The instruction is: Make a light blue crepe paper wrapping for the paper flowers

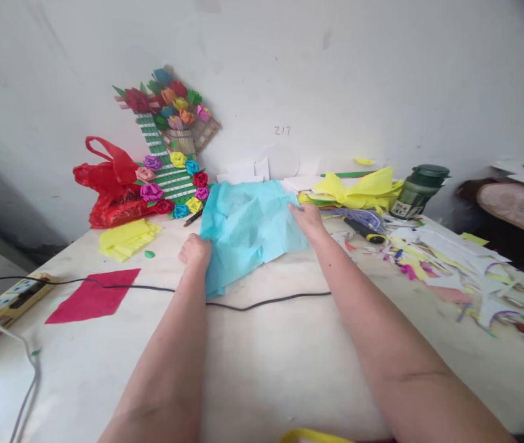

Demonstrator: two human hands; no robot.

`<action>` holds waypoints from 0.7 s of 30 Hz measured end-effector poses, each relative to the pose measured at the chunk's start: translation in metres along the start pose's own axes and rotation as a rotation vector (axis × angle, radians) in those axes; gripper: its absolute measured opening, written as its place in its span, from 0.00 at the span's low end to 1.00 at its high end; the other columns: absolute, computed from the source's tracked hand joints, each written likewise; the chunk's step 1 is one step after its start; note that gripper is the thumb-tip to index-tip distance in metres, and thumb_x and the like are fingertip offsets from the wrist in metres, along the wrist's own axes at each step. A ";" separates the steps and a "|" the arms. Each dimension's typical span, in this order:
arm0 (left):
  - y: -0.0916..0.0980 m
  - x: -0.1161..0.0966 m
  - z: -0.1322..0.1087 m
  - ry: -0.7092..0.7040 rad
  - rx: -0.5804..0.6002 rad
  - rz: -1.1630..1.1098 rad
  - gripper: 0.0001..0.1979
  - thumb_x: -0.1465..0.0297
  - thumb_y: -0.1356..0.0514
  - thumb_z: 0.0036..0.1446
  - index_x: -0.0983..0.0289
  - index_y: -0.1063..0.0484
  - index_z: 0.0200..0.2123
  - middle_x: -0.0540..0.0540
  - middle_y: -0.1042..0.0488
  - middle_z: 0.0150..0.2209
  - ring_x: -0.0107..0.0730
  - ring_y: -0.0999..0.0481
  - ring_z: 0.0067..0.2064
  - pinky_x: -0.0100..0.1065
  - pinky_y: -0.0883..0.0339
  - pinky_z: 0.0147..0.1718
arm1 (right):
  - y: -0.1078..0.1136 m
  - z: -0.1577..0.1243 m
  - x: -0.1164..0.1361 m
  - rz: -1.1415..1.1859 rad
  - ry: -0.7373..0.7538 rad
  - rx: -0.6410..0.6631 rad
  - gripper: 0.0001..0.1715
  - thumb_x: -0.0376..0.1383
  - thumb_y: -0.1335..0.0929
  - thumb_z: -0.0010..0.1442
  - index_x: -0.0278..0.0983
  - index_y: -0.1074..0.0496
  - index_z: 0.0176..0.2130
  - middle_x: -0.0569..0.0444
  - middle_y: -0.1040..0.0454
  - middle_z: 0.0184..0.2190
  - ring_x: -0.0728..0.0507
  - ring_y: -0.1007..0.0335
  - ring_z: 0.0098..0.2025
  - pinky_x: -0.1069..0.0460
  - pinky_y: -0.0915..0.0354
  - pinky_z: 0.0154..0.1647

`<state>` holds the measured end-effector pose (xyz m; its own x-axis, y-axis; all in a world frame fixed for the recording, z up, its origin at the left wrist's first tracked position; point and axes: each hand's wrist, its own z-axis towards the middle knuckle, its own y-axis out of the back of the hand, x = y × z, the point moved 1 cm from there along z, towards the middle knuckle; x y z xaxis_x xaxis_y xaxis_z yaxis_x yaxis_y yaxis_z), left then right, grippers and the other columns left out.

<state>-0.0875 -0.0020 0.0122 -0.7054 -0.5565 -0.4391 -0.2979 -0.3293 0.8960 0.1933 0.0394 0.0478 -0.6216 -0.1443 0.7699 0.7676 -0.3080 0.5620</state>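
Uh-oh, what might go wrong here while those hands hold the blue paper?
The light-blue tissue paper looks thin and creased, and the left hand and right hand hold opposite sides, so a hard tug might tear it. The black cable lies across the table beneath the left forearm, so that arm might snag it.

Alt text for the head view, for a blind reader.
A person's left hand and right hand grip a creased light-blue sheet by opposite sides at a pale table. To the left, a paper-flower craft and red bag stand by the wall; to the right are a green bottle and paper scraps.
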 end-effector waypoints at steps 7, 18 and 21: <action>0.014 -0.001 0.008 -0.080 -0.149 0.009 0.21 0.60 0.51 0.54 0.64 0.37 0.49 0.67 0.27 0.42 0.53 0.29 0.45 0.47 0.36 0.38 | 0.004 0.001 -0.005 -0.151 -0.047 -0.056 0.21 0.49 0.38 0.53 0.36 0.35 0.21 0.53 0.33 0.20 0.46 0.36 0.29 0.55 0.43 0.27; 0.019 0.007 0.030 -0.178 -0.175 0.115 0.23 0.58 0.52 0.56 0.65 0.38 0.50 0.69 0.28 0.42 0.54 0.29 0.45 0.46 0.37 0.38 | -0.001 0.000 -0.014 -0.042 0.021 0.018 0.19 0.48 0.36 0.51 0.34 0.29 0.31 0.48 0.27 0.29 0.44 0.32 0.35 0.54 0.39 0.35; 0.019 0.007 0.031 -0.188 -0.161 0.125 0.23 0.58 0.52 0.56 0.65 0.38 0.50 0.69 0.28 0.42 0.54 0.29 0.45 0.45 0.37 0.37 | 0.000 0.001 -0.015 -0.111 -0.004 0.007 0.18 0.46 0.37 0.53 0.34 0.31 0.25 0.52 0.31 0.22 0.45 0.34 0.30 0.56 0.42 0.29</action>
<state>-0.1185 0.0116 0.0284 -0.8417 -0.4542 -0.2921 -0.1052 -0.3926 0.9137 0.2028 0.0422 0.0363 -0.7025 -0.1060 0.7037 0.6950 -0.3152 0.6463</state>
